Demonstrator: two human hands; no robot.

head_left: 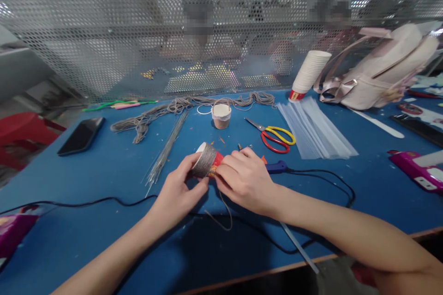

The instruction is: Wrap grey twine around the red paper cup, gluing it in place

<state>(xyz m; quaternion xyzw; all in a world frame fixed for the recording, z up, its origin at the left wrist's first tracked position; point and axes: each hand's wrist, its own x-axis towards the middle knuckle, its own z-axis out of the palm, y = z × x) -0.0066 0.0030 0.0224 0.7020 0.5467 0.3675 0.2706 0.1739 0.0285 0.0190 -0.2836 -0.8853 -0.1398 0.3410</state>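
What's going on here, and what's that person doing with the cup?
The person's left hand is holding a tipped paper cup with grey cord wrapped around it. The right hand has its fingers at the red end, which isn't covered. A loose bit of cord hangs below. Scissors lie on the blue table.

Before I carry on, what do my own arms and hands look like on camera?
The left hand and right hand are both ungloved, with no ring visible. The left forearm and right forearm show no sleeve, watch or bracelet, and no markings can be made out.
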